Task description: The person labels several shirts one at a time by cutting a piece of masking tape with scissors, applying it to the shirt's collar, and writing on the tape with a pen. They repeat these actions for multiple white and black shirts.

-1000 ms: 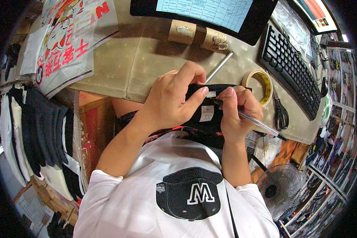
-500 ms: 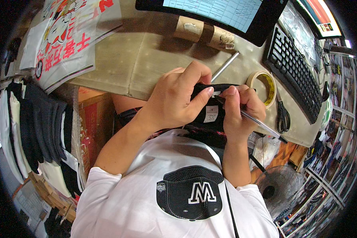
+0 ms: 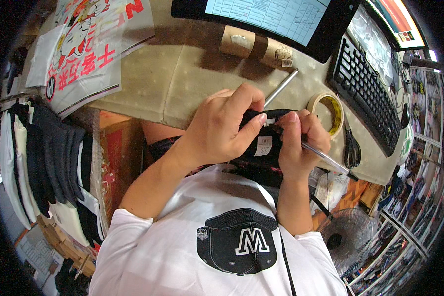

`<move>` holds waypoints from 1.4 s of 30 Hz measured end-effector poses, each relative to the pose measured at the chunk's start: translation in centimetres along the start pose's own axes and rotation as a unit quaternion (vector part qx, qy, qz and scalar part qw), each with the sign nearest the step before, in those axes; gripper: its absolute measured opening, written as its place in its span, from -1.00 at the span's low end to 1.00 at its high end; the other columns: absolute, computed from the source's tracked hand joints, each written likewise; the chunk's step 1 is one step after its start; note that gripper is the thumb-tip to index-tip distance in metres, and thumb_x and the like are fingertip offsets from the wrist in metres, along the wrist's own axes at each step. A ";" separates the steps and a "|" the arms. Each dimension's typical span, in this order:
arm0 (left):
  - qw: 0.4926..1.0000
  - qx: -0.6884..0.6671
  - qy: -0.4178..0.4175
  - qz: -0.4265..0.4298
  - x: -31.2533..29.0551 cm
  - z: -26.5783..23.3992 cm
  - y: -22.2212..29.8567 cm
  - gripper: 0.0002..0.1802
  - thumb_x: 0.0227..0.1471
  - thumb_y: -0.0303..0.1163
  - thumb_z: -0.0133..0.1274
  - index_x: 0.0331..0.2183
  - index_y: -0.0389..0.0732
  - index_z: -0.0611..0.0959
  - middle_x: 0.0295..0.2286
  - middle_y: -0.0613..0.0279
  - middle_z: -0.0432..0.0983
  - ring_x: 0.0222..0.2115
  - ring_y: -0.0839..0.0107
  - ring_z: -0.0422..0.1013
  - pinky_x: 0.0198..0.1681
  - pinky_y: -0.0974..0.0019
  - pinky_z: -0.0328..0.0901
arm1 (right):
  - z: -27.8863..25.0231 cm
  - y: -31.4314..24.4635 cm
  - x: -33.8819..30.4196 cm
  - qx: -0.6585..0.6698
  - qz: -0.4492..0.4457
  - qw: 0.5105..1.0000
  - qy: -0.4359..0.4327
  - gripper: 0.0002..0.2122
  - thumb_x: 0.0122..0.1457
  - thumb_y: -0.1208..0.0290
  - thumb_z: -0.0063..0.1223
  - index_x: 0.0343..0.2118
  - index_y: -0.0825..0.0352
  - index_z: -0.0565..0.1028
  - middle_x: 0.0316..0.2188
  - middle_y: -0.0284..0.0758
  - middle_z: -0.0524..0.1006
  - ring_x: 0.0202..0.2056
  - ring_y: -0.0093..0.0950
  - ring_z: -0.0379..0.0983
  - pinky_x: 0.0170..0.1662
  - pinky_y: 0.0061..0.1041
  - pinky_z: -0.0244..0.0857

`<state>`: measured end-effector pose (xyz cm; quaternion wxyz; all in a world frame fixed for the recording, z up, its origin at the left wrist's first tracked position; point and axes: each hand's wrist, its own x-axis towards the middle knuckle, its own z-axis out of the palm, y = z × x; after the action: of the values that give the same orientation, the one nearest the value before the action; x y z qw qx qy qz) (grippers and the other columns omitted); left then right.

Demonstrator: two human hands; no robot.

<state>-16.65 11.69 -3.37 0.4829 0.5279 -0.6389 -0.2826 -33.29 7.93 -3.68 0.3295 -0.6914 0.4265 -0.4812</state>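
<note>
My left hand [image 3: 221, 126] pinches the edge of a black garment [image 3: 275, 142] between thumb and fingers at the table's near edge. A white label [image 3: 264, 146] shows on the garment's inside, below the pinched edge. Close beside, my right hand [image 3: 303, 138] is closed around a slim pen-like tool [image 3: 328, 159] with a clear shaft and a black end. That end points down to the right; its working tip is hidden by my fingers. Between my thumbs a small pale tag [image 3: 270, 121] shows at the fabric edge.
A silver rod [image 3: 282, 88] lies beyond my left hand. Right of my hands are a tape roll [image 3: 338, 116], black scissors [image 3: 351, 150] and a keyboard [image 3: 367, 93]. Cardboard tubes [image 3: 237, 41] lie below a screen [image 3: 266, 17]. A printed plastic bag [image 3: 86, 59] lies left; a fan [image 3: 348, 239] stands lower right.
Both hands stay in nearly the same place, shifting only slightly. The right fingers have moved a little at the fabric edge, and the white label has tilted slightly.
</note>
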 end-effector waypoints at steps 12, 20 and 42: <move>1.000 0.008 -0.010 0.009 -0.1 -0.2 0.0 -0.76 -0.03 -0.48 0.14 -0.32 -0.25 0.42 -0.50 0.09 0.50 -0.47 0.15 0.48 -0.38 0.21 0.35 | -0.1 -0.5 0.1 -0.020 0.009 1.000 -0.008 -0.72 0.11 0.62 0.08 -0.68 0.39 0.28 -0.74 -0.31 0.35 -0.72 -0.55 0.20 -0.61 -0.57 0.09; 1.000 0.016 -0.005 0.026 0.0 -0.1 -0.1 -0.76 -0.02 -0.47 0.14 -0.32 -0.26 0.42 -0.49 0.08 0.50 -0.47 0.13 0.47 -0.38 0.19 0.33 | -0.3 -0.6 0.3 -0.040 0.011 0.999 -0.016 -0.72 0.17 0.55 0.06 -0.67 0.39 0.32 -0.72 -0.31 0.40 -0.68 -0.62 0.24 -0.60 -0.59 0.10; 1.000 0.011 -0.011 0.000 0.2 0.2 0.0 -0.79 -0.02 -0.47 0.07 -0.31 -0.21 0.40 -0.53 0.08 0.47 -0.51 0.01 0.44 -0.42 0.07 0.28 | -0.5 0.1 0.2 0.024 -0.045 0.999 0.000 -0.74 0.00 0.69 0.17 -0.70 0.37 0.32 -0.68 -0.27 0.49 -0.70 -0.53 0.36 -0.61 -0.61 0.19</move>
<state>-16.80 11.49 -3.39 0.4700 0.5297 -0.6477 -0.2812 -33.79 7.62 -3.53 0.3238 -0.7021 0.3830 -0.5055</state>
